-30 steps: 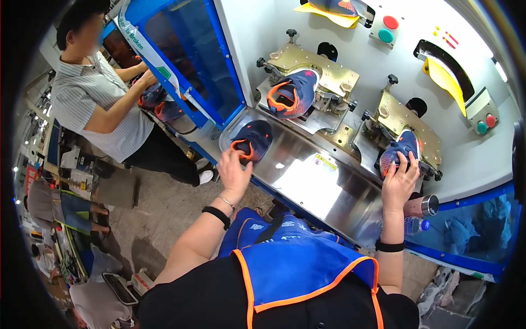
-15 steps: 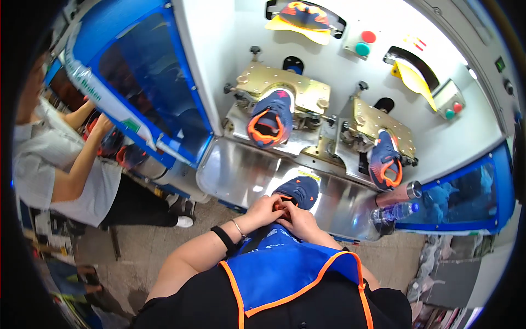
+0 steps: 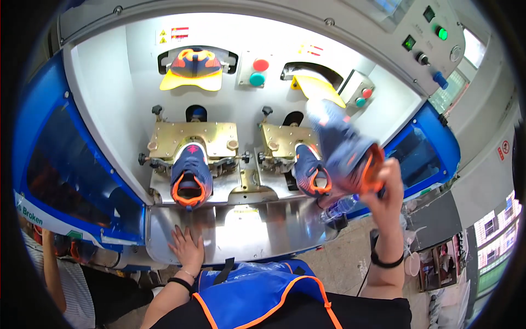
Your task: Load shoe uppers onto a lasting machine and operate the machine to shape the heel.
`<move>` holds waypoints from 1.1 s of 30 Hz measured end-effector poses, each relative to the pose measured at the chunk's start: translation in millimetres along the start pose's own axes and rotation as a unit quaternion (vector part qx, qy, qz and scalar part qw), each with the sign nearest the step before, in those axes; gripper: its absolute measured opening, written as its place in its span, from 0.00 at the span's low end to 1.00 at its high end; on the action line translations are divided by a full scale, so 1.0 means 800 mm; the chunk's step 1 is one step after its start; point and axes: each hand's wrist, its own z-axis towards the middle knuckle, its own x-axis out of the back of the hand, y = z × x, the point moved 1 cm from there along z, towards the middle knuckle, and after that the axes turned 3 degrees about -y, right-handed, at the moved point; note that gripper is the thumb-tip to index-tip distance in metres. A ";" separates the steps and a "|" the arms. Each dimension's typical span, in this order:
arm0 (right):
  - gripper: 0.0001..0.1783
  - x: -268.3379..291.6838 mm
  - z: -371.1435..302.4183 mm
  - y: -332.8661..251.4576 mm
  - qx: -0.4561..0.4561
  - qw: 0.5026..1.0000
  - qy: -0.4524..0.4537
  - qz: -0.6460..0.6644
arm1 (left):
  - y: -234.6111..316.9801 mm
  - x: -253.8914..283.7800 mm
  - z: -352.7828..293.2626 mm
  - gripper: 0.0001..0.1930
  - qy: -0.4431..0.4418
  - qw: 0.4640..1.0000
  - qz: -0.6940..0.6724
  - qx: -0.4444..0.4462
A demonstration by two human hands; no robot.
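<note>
Navy shoe [image 3: 344, 145] is blurring; the right hand [image 3: 387, 189] is gripping its orange collar [image 3: 375, 160], and the left hand [image 3: 187, 252] is resting, flat and empty, on the steel tray [image 3: 296, 230].

Shoe workshop: sneakers [image 3: 192, 171] at brass-coloured clamps [image 3: 171, 132], push-buttons [image 3: 257, 79], control panel [image 3: 428, 43].

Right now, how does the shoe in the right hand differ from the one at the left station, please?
The raised shoe is held by the right hand; the left-station shoe sits at the golden plate, untouched. The raised shoe looks blurred and angled, the left-station shoe sharp and pointing nearly straight inward. Both are dark blue with orange collars.
</note>
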 end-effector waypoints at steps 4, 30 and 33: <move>0.19 -0.021 0.095 0.058 -0.017 0.994 0.037 -0.098 | 0.007 -0.001 -0.004 0.35 -0.012 1.000 0.023 -0.013; 0.44 -0.167 0.151 0.304 -0.314 0.884 0.294 0.185 | 0.007 -0.014 -0.004 0.34 0.038 0.999 0.003 0.027; 0.48 -0.169 0.152 0.322 -0.342 0.885 0.258 0.181 | 0.009 -0.016 -0.005 0.34 0.052 0.998 0.019 0.026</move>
